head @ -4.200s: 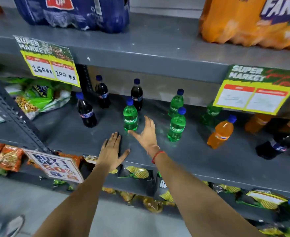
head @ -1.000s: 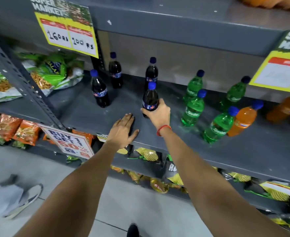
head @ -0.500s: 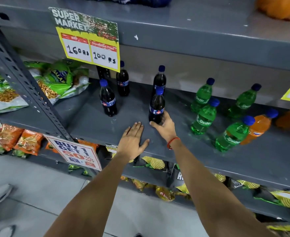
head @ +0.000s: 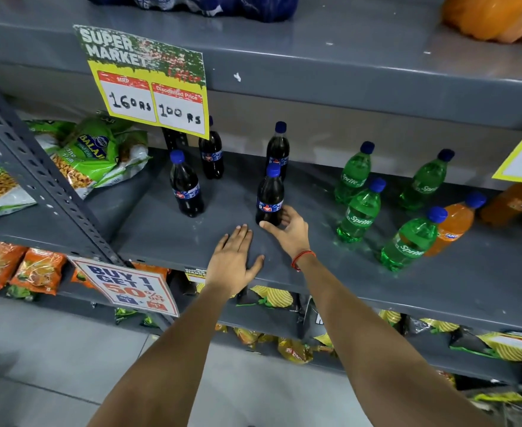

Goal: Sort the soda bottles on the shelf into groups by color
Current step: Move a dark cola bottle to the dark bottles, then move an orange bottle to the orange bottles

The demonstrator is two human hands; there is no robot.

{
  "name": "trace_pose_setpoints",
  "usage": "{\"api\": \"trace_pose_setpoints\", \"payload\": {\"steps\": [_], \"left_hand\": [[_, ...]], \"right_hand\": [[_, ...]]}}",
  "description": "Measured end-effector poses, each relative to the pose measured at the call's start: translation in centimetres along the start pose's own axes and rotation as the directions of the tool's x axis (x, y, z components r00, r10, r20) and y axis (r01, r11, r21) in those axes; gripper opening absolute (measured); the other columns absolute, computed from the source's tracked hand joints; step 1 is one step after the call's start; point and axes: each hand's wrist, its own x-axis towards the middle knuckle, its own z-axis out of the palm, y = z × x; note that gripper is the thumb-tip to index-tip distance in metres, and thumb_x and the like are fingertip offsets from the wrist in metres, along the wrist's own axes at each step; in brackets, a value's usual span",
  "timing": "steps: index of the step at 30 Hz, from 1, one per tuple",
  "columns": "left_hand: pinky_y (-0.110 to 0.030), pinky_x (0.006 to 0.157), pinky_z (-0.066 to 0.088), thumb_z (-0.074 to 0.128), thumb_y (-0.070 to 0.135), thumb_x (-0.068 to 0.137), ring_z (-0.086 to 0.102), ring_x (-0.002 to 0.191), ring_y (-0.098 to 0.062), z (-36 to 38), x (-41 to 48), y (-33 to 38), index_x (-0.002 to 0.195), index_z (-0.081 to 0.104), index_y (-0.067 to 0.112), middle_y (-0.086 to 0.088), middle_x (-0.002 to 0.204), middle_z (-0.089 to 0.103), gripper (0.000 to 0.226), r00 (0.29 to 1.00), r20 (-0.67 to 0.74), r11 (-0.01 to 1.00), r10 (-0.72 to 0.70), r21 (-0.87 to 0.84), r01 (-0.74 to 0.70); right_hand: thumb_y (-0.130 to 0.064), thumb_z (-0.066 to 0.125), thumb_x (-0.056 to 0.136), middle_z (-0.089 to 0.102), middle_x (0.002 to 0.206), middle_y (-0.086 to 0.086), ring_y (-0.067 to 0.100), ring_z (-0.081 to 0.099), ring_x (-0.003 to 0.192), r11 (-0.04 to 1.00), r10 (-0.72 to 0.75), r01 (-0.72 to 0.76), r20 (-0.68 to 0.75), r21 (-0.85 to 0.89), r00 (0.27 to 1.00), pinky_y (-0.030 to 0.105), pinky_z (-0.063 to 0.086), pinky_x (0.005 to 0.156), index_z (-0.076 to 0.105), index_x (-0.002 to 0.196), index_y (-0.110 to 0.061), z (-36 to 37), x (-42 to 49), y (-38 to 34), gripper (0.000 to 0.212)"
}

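Observation:
Several dark cola bottles with blue caps stand at the left of the grey shelf [head: 167,238]: one [head: 187,189] in front, one [head: 211,155] behind the price sign, one [head: 278,149] at the back. The nearest cola bottle [head: 270,195] stands upright with my right hand [head: 287,229] loosely around its base, thumb on the shelf in front, fingers apart beside it. My left hand [head: 233,260] lies flat on the shelf, holding nothing. Several green Sprite bottles [head: 361,211] stand to the right. An orange Fanta bottle [head: 454,224] stands behind the nearest green one [head: 410,241].
A second orange bottle [head: 512,204] shows partly at the right edge. Green snack bags [head: 96,155] lie left of a slanted metal upright [head: 37,180]. A yellow price sign [head: 151,87] hangs from the shelf above. Snack packets [head: 37,272] fill the lower shelf.
My right hand set the cola bottle down among the dark ones, slid from its middle to its base and loosened. My left hand stayed flat on the shelf. The view shifted slightly.

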Motion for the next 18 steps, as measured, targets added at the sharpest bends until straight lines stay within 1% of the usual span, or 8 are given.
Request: {"api": "trace_pose_setpoints", "payload": {"steps": [3,6,7,8,10,11,15,18], "left_hand": [[-0.038,0.111,0.018,0.021,0.055,0.086,0.028,0.136,-0.024,-0.1,0.0,-0.2,0.138,0.035,0.001,-0.015,0.147,0.034,0.077,1.0,-0.002,1.0,0.002,0.001,-0.002],[-0.041,0.11,0.022,0.023,0.055,0.086,0.032,0.135,-0.026,-0.1,0.0,-0.2,0.136,0.038,-0.001,-0.016,0.144,0.039,0.076,1.0,-0.012,1.0,-0.003,0.002,0.003],[-0.042,0.109,0.023,0.024,0.054,0.086,0.033,0.134,-0.027,-0.1,-0.1,-0.1,0.135,0.04,-0.001,-0.017,0.143,0.04,0.076,1.0,-0.018,1.0,-0.006,0.003,0.006],[-0.043,0.109,0.024,0.024,0.054,0.086,0.034,0.133,-0.027,-0.1,-0.2,0.2,0.134,0.041,-0.001,-0.017,0.142,0.041,0.075,1.0,-0.02,1.0,-0.003,0.004,0.003],[-0.044,0.108,0.027,0.026,0.052,0.087,0.037,0.132,-0.027,0.0,-0.6,1.1,0.132,0.045,0.0,-0.017,0.14,0.044,0.071,1.0,-0.024,1.0,0.014,0.003,-0.014],[-0.045,0.106,0.029,0.028,0.05,0.087,0.039,0.13,-0.027,0.2,-0.7,1.9,0.13,0.047,-0.001,-0.018,0.139,0.046,0.069,0.999,-0.026,0.999,0.032,-0.003,-0.032],[-0.043,0.101,0.037,0.031,0.048,0.088,0.045,0.126,-0.027,1.0,-0.2,7.8,0.128,0.049,0.001,-0.016,0.136,0.05,0.064,0.99,-0.003,0.988,0.143,-0.052,-0.143],[-0.042,0.096,0.042,0.031,0.049,0.089,0.049,0.122,-0.027,1.6,0.5,13.6,0.128,0.049,0.001,-0.016,0.133,0.053,0.065,0.975,0.024,0.973,0.222,-0.067,-0.22]], "right_hand": [[-0.016,0.082,0.067,0.065,0.115,0.013,0.015,0.058,0.104,1.0,-0.014,0.014,0.003,-0.008,1.0,-0.002,0.04,0.077,0.053,0.119,-0.003,0.0,-0.6,-0.2,0.061],[-0.019,0.082,0.067,0.061,0.121,0.009,0.011,0.055,0.107,1.0,-0.013,0.013,-0.005,-0.001,1.0,0.022,0.047,0.092,0.049,0.125,-0.004,-1.4,-2.1,0.0,0.068],[-0.02,0.081,0.068,0.061,0.12,0.009,0.012,0.057,0.106,1.0,-0.011,0.011,-0.026,-0.008,1.0,0.026,0.05,0.092,0.051,0.123,-0.004,-2.3,-2.7,0.5,0.064],[-0.021,0.08,0.07,0.063,0.119,0.01,0.013,0.059,0.102,0.999,-0.018,0.017,-0.053,-0.027,0.998,0.025,0.051,0.091,0.055,0.119,-0.005,-3.6,-3.6,1.0,0.058],[-0.023,0.078,0.073,0.065,0.113,0.009,0.014,0.061,0.096,0.996,-0.036,0.027,-0.102,-0.09,0.994,0.008,0.048,0.08,0.061,0.11,-0.008,-6.3,-5.5,2.3,0.044],[-0.024,0.077,0.074,0.066,0.111,0.008,0.015,0.063,0.094,0.994,-0.033,0.018,-0.132,-0.109,0.991,0.004,0.047,0.076,0.062,0.107,-0.008,-7.8,-6.6,3.0,0.039],[-0.025,0.074,0.077,0.069,0.1,0.011,0.02,0.065,0.087,0.992,0.013,-0.051,-0.304,-0.116,0.952,0.036,0.057,0.078,0.064,0.101,-0.009,-14.3,-10.4,5.2,0.031],[-0.02,0.073,0.078,0.068,0.089,0.011,0.026,0.065,0.08,0.991,0.017,-0.076,-0.451,-0.112,0.892,0.045,0.057,0.073,0.064,0.095,-0.01,-19.2,-11.6,6.5,0.022]]}}
